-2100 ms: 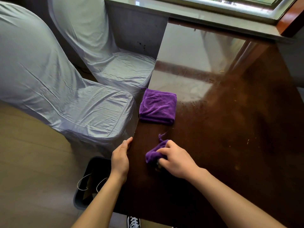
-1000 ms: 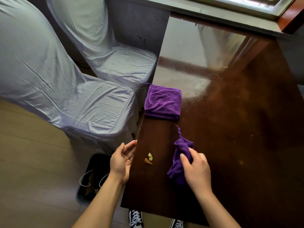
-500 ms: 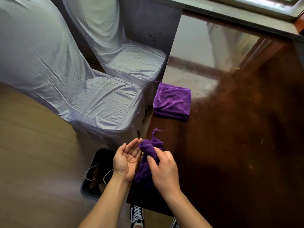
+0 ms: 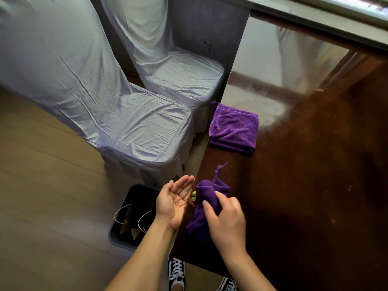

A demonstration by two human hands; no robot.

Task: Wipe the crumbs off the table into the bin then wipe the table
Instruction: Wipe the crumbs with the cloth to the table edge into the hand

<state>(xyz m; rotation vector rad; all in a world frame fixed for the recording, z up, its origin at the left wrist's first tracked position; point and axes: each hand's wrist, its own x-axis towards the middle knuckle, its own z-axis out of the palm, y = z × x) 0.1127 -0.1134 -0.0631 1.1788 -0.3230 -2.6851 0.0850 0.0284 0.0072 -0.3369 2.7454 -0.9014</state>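
My right hand point(image 4: 225, 224) grips a bunched purple cloth point(image 4: 204, 206) on the dark glossy table point(image 4: 304, 175), close to its left edge. A few green and orange crumbs point(image 4: 193, 198) sit at that edge, between the cloth and my left hand point(image 4: 175, 201). The left hand is cupped palm-up just off the table edge, fingers apart, holding nothing that I can see. A black bin point(image 4: 136, 215) with a paper bag inside stands on the floor below and left of the left hand.
A second purple cloth point(image 4: 234, 128) lies folded on the table farther along the left edge. Two chairs in pale covers point(image 4: 134, 127) stand left of the table. Small specks dot the table at right point(image 4: 349, 186). My shoes point(image 4: 177, 274) are under the table's near edge.
The right hand swept the cloth leftward, pushing the crumbs to the table's left edge. The left hand turned palm-up and cupped beside the edge, above the bin.
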